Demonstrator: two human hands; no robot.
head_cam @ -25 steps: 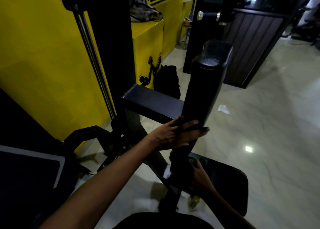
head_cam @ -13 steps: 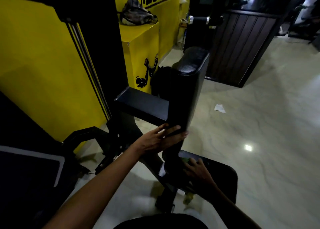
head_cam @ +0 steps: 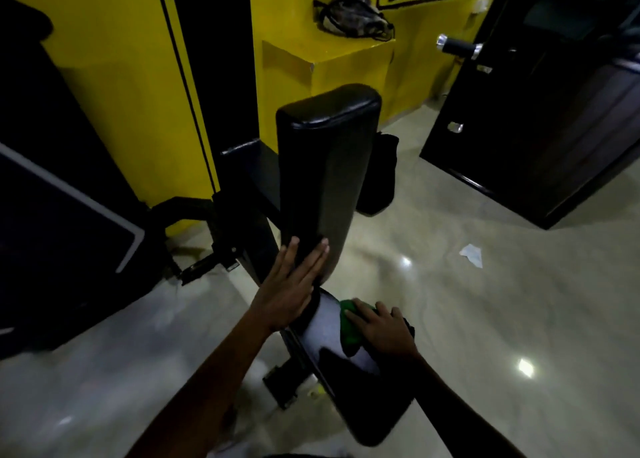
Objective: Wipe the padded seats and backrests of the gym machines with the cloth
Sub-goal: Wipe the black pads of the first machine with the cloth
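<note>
A black padded backrest (head_cam: 322, 177) stands upright in the middle of the head view. Below it lies the black padded seat (head_cam: 349, 381), with a pale sheen at its far end. My left hand (head_cam: 294, 288) rests flat with straight fingers against the backrest's lower left side. My right hand (head_cam: 381, 329) presses a green cloth (head_cam: 349, 326) onto the far part of the seat; the hand covers most of the cloth.
The machine's black frame and cable column (head_cam: 221, 94) rise at the left against a yellow wall (head_cam: 114, 70). A dark bag (head_cam: 377, 177) sits on the floor behind the backrest. A scrap of paper (head_cam: 471, 254) lies on the glossy tiles. A dark wooden partition (head_cam: 540, 139) stands right.
My view has shifted to look more down onto the seat. My left hand slid from the backrest's front to its lower side, fingers straightened. My right hand with the cloth moved along the seat.
</note>
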